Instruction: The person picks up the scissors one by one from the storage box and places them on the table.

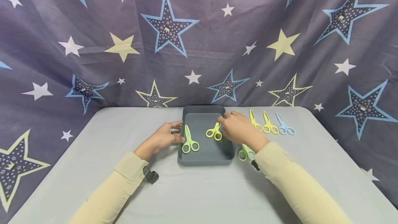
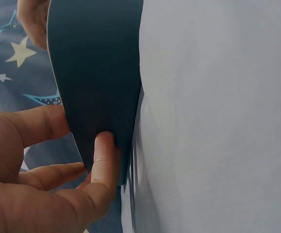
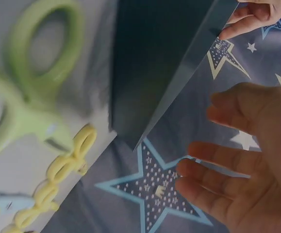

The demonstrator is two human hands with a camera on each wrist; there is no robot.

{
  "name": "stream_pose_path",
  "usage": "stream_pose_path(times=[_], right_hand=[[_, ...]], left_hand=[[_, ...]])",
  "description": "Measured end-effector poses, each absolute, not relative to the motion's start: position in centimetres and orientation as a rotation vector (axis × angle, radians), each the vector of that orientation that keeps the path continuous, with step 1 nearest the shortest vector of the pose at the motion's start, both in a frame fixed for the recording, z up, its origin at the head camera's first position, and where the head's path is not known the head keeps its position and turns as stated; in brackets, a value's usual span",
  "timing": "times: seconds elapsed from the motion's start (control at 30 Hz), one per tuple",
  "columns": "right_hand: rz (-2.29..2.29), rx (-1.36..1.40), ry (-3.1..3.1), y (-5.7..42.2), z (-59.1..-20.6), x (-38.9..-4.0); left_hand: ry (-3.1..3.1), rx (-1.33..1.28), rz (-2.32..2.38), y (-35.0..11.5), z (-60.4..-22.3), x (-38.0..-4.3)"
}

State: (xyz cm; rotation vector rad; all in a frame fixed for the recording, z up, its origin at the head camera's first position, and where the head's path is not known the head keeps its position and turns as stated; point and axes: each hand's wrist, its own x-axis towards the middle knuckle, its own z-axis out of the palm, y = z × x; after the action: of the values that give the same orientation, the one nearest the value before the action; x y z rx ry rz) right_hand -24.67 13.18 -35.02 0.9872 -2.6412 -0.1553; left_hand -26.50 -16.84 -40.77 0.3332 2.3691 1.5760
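Note:
A dark grey rectangular tray (image 1: 207,163) stands at the table's far edge. My left hand (image 1: 163,136) holds its left wall; in the left wrist view the thumb reaches over the rim while a finger presses the outer side. Inside the tray lie green scissors (image 1: 190,139) at the left and yellow scissors (image 1: 214,132) towards the right. Just over the yellow pair's tip is my right hand (image 1: 239,127). Seen in the right wrist view, that hand's fingers (image 3: 218,179) are spread loosely with nothing between them.
Right of the tray, two yellow scissors (image 1: 269,125) and a light blue pair (image 1: 284,125) stand in a row. Another green pair (image 1: 244,153) lies close to the tray, partly under my right forearm. A star-patterned curtain (image 1: 199,61) hangs behind the table.

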Motion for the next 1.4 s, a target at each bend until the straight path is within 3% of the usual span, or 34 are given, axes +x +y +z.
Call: stream_pose_path(times=[0.7,1.4], right_hand=[[0.132,1.083,-3.064,8.6,-36.0,-27.2],[-0.078,1.019,-3.014,7.6,-38.0,-27.5]], left_hand=[[2.411,0.313,1.538,-16.8,-40.6,-26.6],[2.382,0.334,1.575,-16.8,-40.6,-26.4]])
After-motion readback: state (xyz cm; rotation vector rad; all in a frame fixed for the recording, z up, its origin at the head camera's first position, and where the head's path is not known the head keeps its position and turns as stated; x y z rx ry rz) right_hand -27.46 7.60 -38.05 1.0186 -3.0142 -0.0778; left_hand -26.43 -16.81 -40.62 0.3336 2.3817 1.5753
